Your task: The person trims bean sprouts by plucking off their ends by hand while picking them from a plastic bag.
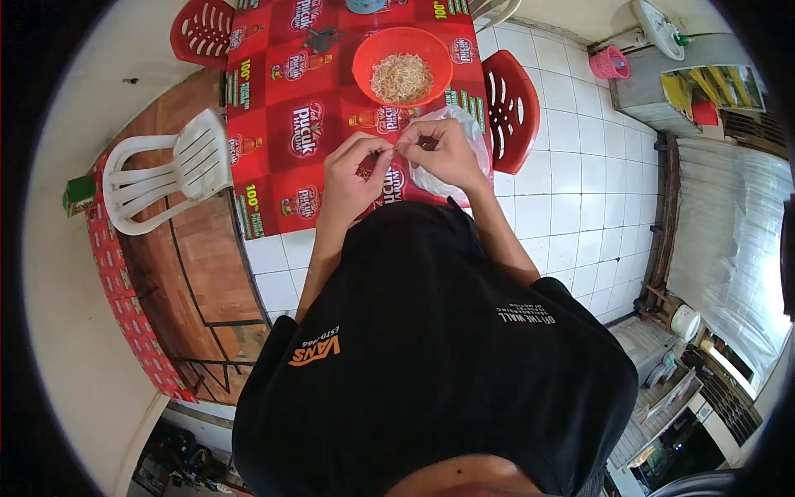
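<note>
My left hand (358,170) and my right hand (443,151) meet fingertip to fingertip over the near end of the table. Both are closed in a pinch; whatever lies between the fingertips is too small to make out. Just beyond them stands a red-orange plastic bowl (365,56) with a heap of pale bean sprouts (402,79) in it. A whitish translucent plastic bag (474,137) lies by my right hand, partly hidden behind it.
The table (286,87) wears a red printed cover. A dark green object (321,39) and a blue container (367,5) sit farther back. Red chairs (512,112) flank the table, and a white chair (186,161) stands at the left.
</note>
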`<action>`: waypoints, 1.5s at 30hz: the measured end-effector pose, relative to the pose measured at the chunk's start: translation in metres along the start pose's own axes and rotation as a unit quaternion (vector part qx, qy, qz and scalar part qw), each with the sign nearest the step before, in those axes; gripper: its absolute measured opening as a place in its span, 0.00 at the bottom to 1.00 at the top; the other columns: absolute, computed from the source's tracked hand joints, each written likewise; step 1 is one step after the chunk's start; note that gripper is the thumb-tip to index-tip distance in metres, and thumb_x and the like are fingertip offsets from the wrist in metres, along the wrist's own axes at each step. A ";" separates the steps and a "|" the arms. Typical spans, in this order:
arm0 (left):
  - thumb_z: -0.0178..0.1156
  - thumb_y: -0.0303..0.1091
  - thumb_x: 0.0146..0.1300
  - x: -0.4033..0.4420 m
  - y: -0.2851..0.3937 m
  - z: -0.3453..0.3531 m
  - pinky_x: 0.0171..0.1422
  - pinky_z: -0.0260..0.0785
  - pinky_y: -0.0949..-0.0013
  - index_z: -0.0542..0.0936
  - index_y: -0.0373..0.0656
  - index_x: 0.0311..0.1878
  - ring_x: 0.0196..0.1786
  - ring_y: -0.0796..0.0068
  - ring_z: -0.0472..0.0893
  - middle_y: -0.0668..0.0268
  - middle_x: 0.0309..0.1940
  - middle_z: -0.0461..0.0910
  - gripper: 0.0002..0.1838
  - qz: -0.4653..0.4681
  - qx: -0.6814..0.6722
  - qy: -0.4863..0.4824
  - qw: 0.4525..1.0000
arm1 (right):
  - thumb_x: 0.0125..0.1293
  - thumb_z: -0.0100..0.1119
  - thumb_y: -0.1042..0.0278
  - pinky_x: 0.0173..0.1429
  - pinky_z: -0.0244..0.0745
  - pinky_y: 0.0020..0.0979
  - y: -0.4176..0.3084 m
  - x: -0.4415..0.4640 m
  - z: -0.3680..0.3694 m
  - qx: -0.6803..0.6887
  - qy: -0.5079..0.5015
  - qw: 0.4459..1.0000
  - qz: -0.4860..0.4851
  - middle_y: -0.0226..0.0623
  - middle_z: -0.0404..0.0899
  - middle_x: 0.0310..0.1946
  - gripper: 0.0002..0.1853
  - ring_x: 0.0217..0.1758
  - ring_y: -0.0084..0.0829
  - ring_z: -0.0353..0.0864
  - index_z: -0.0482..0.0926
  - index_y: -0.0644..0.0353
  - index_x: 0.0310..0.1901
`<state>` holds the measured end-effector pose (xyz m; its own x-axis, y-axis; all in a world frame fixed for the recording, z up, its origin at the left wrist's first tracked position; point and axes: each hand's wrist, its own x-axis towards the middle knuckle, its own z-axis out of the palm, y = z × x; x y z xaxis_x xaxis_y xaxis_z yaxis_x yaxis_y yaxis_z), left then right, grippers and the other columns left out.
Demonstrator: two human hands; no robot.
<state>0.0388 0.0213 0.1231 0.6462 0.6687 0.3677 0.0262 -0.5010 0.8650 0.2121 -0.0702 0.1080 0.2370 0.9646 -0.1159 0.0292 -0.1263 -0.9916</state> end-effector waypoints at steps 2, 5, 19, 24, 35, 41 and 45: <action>0.68 0.18 0.58 0.000 0.002 -0.001 0.42 0.74 0.72 0.83 0.36 0.40 0.35 0.74 0.82 0.62 0.34 0.83 0.07 -0.002 0.005 -0.003 1.000 | 0.65 0.65 0.77 0.37 0.72 0.20 -0.001 0.000 0.001 0.015 0.000 1.000 0.006 0.27 0.82 0.30 0.04 0.34 0.14 0.78 0.85 0.69 0.35; 0.68 0.18 0.58 -0.001 0.003 -0.001 0.41 0.74 0.72 0.83 0.36 0.39 0.35 0.74 0.82 0.62 0.34 0.83 0.07 -0.001 -0.004 -0.005 1.000 | 0.65 0.65 0.77 0.36 0.72 0.21 0.000 0.000 0.000 0.044 -0.006 0.999 0.014 0.28 0.82 0.29 0.04 0.32 0.14 0.78 0.85 0.69 0.35; 0.68 0.16 0.57 -0.006 0.001 0.000 0.43 0.75 0.72 0.82 0.34 0.40 0.36 0.72 0.84 0.60 0.35 0.83 0.09 0.005 -0.009 -0.024 1.000 | 0.58 0.63 0.76 0.29 0.66 0.22 0.007 0.001 0.011 0.018 0.027 0.999 0.013 0.24 0.76 0.21 0.06 0.25 0.13 0.72 0.79 0.65 0.25; 0.67 0.17 0.59 -0.007 0.000 0.001 0.43 0.75 0.72 0.82 0.34 0.40 0.36 0.74 0.83 0.61 0.34 0.82 0.07 -0.015 -0.042 -0.031 0.999 | 0.61 0.61 0.76 0.27 0.66 0.22 0.006 -0.001 0.012 0.148 -0.006 0.988 0.035 0.24 0.75 0.21 0.07 0.23 0.13 0.71 0.78 0.63 0.25; 0.64 0.20 0.67 -0.039 -0.032 -0.010 0.45 0.75 0.75 0.82 0.33 0.41 0.38 0.82 0.82 0.66 0.36 0.82 0.02 -0.155 -0.173 0.025 0.972 | 0.61 0.62 0.64 0.33 0.76 0.34 0.063 0.018 0.013 -0.132 0.014 0.991 0.033 0.38 0.82 0.22 0.10 0.24 0.31 0.80 0.83 0.62 0.29; 0.64 0.22 0.68 -0.069 -0.069 -0.032 0.48 0.75 0.77 0.82 0.33 0.42 0.41 0.83 0.82 0.67 0.37 0.83 0.03 -0.203 -0.160 0.073 0.963 | 0.58 0.66 0.55 0.48 0.81 0.47 0.131 0.035 0.036 -0.386 -0.099 0.914 0.076 0.46 0.87 0.32 0.14 0.41 0.48 0.87 0.87 0.57 0.35; 0.64 0.22 0.69 -0.077 -0.076 -0.040 0.48 0.75 0.78 0.82 0.33 0.43 0.40 0.84 0.82 0.68 0.36 0.84 0.03 -0.230 -0.168 0.080 0.955 | 0.61 0.65 0.56 0.49 0.81 0.46 0.167 0.042 0.044 -0.407 -0.137 0.901 0.061 0.44 0.87 0.34 0.11 0.42 0.46 0.87 0.89 0.52 0.37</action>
<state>-0.0435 0.0296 0.0424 0.4994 0.8647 -0.0536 0.0152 0.0531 0.9985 0.1842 -0.0409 -0.0646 0.0417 0.9391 -0.3411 0.7475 -0.2559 -0.6130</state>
